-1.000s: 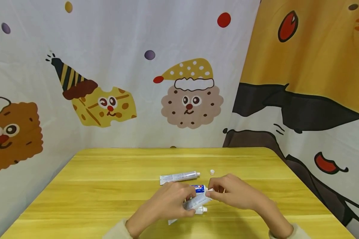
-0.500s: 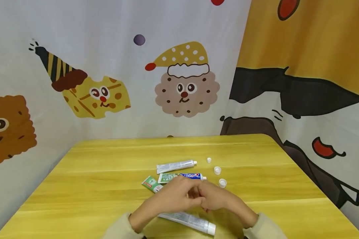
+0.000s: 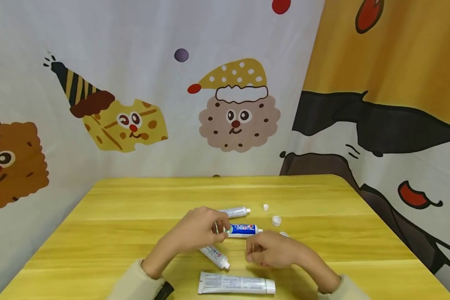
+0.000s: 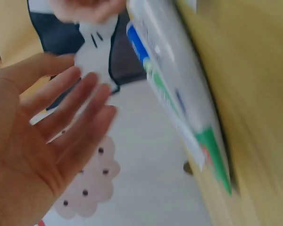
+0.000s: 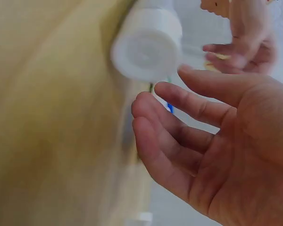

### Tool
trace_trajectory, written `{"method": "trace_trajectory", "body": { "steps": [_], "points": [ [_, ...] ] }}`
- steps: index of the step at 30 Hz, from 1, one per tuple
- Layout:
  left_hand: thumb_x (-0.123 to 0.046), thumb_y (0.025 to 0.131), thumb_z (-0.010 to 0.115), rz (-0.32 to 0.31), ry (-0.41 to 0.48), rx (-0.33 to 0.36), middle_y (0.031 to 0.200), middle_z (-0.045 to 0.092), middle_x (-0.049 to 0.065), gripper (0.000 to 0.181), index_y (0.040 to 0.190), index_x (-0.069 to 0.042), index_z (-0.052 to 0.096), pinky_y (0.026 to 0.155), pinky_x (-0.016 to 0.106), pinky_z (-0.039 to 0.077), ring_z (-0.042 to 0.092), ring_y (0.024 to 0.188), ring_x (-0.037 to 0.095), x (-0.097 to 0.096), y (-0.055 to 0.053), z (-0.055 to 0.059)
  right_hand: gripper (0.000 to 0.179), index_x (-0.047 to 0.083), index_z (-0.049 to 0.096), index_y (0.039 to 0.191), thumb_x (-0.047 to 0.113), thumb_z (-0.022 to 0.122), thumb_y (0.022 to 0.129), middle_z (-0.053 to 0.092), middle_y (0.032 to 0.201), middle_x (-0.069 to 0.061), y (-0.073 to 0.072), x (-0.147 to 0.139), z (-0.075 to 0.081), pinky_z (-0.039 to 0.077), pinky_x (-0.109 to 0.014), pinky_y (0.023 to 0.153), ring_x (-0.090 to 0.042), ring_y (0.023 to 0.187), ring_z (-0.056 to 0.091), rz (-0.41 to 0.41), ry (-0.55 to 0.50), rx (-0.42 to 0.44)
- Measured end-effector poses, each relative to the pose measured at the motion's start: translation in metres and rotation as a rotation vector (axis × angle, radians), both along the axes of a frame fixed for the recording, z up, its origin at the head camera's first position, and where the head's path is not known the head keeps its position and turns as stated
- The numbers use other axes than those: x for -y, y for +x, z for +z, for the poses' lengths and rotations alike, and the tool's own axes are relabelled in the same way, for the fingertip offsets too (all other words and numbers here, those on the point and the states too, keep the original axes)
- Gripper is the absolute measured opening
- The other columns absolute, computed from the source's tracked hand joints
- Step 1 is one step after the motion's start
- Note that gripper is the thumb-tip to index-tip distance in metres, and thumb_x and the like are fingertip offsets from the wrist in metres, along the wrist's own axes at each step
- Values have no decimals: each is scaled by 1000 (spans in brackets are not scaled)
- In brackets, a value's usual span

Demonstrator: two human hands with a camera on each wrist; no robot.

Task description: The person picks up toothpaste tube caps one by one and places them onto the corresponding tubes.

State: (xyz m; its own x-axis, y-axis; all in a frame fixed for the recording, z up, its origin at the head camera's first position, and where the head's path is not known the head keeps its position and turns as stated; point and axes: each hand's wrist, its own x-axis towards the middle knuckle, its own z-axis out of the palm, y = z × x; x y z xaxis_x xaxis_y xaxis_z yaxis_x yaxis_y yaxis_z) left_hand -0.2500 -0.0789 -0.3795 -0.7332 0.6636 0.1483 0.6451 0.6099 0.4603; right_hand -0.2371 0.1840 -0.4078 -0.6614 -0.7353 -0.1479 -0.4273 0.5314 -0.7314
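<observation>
My left hand (image 3: 198,231) hovers over the left part of the tubes, its fingers loosely spread and holding nothing, as the left wrist view shows. Below it lies a white toothpaste tube (image 3: 213,255) with a green tail end (image 4: 212,153) and a bare nozzle. A blue-and-green toothpaste tube (image 3: 243,230), also uncapped, lies just behind. My right hand (image 3: 273,250) is right of the tubes with loosely bent fingers and a bare palm. Nearest the front, a silver-white toothpaste tube (image 3: 234,284) lies with its white cap (image 5: 144,54) on, pointing right.
Another silver toothpaste tube (image 3: 237,212) lies furthest back, partly behind the left hand. Right of the tubes are a small white cap (image 3: 266,207), a larger white cap (image 3: 276,221) and a third cap (image 3: 283,234) partly hidden by the right hand. A printed curtain hangs behind the wooden table (image 3: 142,196).
A second ago the left hand held a silver tube while the right hand was at its nozzle end. The hands then met over the middle and have now parted. The capped front tube lies straighter.
</observation>
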Motion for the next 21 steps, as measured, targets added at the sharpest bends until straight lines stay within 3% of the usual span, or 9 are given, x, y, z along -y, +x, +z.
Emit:
{"method": "trace_trajectory", "body": {
  "steps": [5,9,14,21],
  "points": [
    [-12,79,84,-3,-185,-12,85,72,-14,17,89,-23,77,69,23,49,61,78,3,13,-1,2,13,12,70,94,21,65,101,66,66,-8,1,-9,15,48,-20,60,1,55,53,17,4,-38],
    [2,71,83,-17,-273,17,85,70,-16,31,83,-26,76,68,25,45,54,75,2,12,2,-1,16,12,70,97,24,62,103,67,69,-10,2,-20,28,50,-22,61,-1,56,54,23,-9,-31],
    [10,69,82,-37,-282,-9,83,69,-18,39,79,-27,75,70,24,47,53,74,0,5,4,-8,15,15,70,100,25,60,105,68,73,-5,1,-33,44,53,-24,62,-6,63,60,4,-20,-84],
    [2,71,89,-65,-260,-10,83,70,-15,33,87,-25,79,73,20,52,58,76,-1,-15,11,-19,16,17,70,101,27,59,105,69,77,-4,3,-45,59,58,-31,65,-14,71,68,-59,-37,-99]
  ]
}}
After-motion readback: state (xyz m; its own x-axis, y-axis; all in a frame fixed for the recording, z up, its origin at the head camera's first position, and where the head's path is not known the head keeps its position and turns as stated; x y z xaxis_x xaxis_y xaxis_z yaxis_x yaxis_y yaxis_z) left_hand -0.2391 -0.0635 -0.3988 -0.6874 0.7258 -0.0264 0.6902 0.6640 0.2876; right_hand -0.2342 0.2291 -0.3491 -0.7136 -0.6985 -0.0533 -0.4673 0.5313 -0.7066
